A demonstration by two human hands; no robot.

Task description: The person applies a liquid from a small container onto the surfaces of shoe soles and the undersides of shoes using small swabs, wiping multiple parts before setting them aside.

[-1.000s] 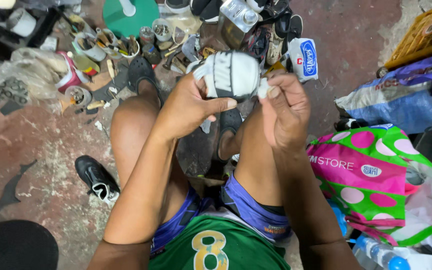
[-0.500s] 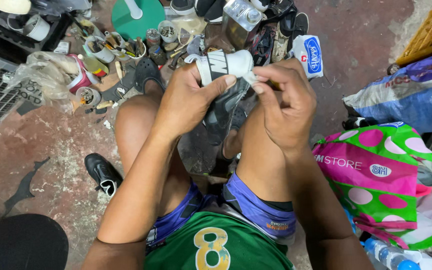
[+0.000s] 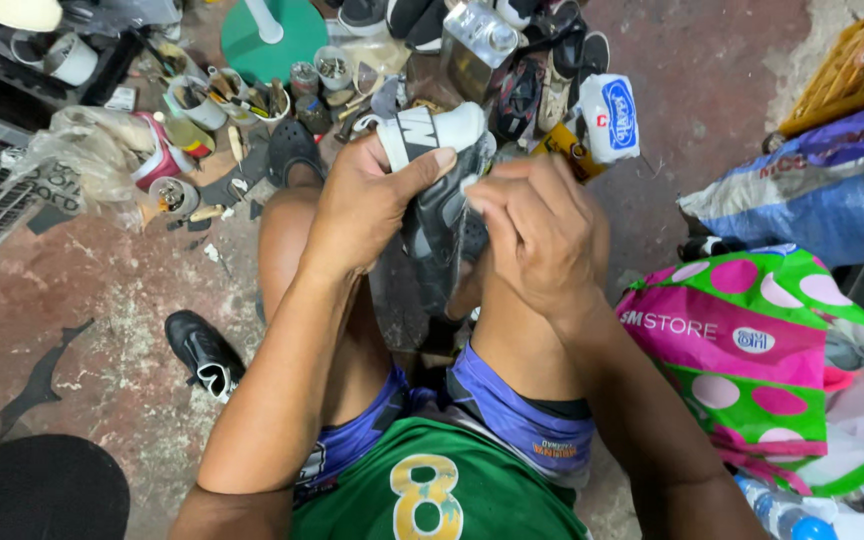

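Observation:
I sit on the floor with my knees up and hold a black and white sports shoe (image 3: pixel 434 160) over them. My left hand (image 3: pixel 370 205) grips the shoe from the left, thumb laid across its white heel part. My right hand (image 3: pixel 539 232) is closed beside the shoe's right flank, its fingertips pinched against the shoe; whatever they pinch is too small to make out. The shoe's lower part is hidden between my hands and knees.
A second black shoe (image 3: pixel 204 353) lies on the red floor by my left thigh. Cups and tins of tools (image 3: pixel 220 100), a green stand base (image 3: pixel 272 42) and several shoes (image 3: pixel 542 70) crowd the front. A pink and green bag (image 3: pixel 752 350) sits at my right.
The shoe has turned in my hands so its black side faces me more, and my right hand has slid down from the white top onto its flank.

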